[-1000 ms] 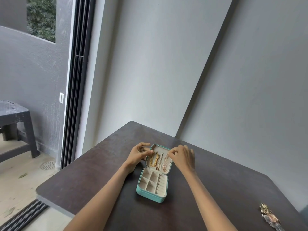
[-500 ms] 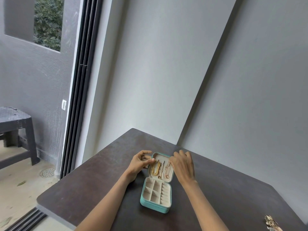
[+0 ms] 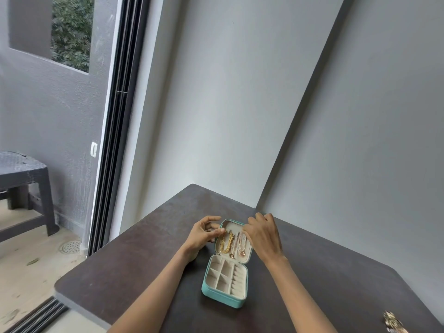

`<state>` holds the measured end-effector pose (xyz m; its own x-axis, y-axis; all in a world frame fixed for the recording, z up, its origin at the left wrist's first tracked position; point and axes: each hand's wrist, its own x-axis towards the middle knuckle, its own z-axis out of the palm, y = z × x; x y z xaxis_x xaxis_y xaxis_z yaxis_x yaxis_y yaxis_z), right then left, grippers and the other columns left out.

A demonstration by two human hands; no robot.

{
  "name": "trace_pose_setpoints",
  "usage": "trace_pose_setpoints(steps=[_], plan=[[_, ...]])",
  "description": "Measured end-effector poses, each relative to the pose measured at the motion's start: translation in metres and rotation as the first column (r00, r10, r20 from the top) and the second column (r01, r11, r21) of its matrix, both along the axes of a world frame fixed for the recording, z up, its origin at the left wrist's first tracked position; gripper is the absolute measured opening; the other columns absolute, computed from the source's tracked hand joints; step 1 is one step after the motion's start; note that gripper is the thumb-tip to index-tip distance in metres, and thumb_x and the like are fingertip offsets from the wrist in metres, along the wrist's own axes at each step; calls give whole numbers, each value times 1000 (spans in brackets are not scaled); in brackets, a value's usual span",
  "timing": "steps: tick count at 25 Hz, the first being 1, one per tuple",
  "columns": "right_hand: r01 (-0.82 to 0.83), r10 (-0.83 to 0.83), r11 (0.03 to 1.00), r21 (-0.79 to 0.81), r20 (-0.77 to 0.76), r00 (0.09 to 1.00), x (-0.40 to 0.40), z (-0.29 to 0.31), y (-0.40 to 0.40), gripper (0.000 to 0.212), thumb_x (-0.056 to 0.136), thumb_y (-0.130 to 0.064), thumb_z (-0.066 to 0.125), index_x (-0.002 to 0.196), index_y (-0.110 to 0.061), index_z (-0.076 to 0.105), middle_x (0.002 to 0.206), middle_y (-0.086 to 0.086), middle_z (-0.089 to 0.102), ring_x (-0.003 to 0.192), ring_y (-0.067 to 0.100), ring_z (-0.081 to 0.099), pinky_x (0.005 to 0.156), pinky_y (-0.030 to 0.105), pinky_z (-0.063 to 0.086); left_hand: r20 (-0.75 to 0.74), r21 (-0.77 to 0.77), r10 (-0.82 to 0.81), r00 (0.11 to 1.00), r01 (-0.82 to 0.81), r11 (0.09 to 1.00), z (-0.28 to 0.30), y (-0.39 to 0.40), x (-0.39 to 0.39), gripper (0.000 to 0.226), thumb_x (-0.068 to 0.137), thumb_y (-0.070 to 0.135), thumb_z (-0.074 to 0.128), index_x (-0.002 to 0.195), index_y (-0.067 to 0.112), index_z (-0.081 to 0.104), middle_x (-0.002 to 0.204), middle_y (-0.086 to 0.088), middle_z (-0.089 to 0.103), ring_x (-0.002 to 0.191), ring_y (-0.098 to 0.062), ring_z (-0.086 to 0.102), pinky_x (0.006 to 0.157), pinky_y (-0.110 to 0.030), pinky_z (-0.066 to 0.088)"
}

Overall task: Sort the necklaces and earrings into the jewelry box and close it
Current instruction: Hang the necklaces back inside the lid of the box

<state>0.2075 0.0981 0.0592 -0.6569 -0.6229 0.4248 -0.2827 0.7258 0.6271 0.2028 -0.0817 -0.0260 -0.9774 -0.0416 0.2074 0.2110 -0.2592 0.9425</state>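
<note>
The teal jewelry box [image 3: 224,294] lies open on the dark table [image 3: 134,267]; necklaces [image 3: 231,243] hang in its lid, where the left hand [image 3: 204,233] pinches the lid's edge and the right hand [image 3: 263,234] has fingers curled over a chain; earrings [image 3: 394,324] lie well right of the box

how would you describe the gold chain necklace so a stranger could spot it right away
On the dark table lies an open teal jewelry box. In its lid, the gold chain necklace hangs leftmost, by the left hand. It is thick and yellow; the necklaces beside it are thin with pendants.
</note>
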Motion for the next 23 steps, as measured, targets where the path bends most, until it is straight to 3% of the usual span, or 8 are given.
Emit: trace_pose_setpoints(steps=[5,10,15,19,23], plan=[[-36,37,999,39,-35,999,-1,2,3,37,55,-3,80,44,-23,51,48,-4,43,52,18,41,53,31,35,-2,6,10,1000,-10,1000,0,-1,1,39,76,5,74,112,9,60,79,-1,70,65,-7,63,58,-19,48],[-1,2,1000,20,-6,1000,2,-3,11,34,57,-13,84,45,-24,54,49,-5,44,53,17,41,53,31,34,-4,-9,8,1000,-8,1000,1,-2,3,37,77,5,73,111,10,60,80,-2,69,66,-6,64,58,-18,49],[-27,26,998,-56,-20,999,6,-11,12,33,57,-11,84,46,-23,55,49,-5,46,53,17,42,53,32,36,-1,-11,13,1000,-13,1000,1,0,4,37,78,5,73,113,9,60,81,-4,68,63,-3,63,56,-16,47],[-44,45,962,-268,-3,999,11,-15,15,30,62,-16,83,51,-26,57,53,-7,48,56,16,43,58,29,33,1,39,-2,1000,2,999,2,-1,5,38,78,3,71,114,10,61,80,0,70,67,-4,65,55,-15,47],[-197,198,790,-580,-63,978,19,-24,25,7,77,-25,73,77,-29,68,67,-9,60,62,14,53,66,27,29,8,103,-24,1000,23,994,2,-3,7,39,78,3,70,115,16,62,82,4,73,74,-7,67,58,-16,48]])
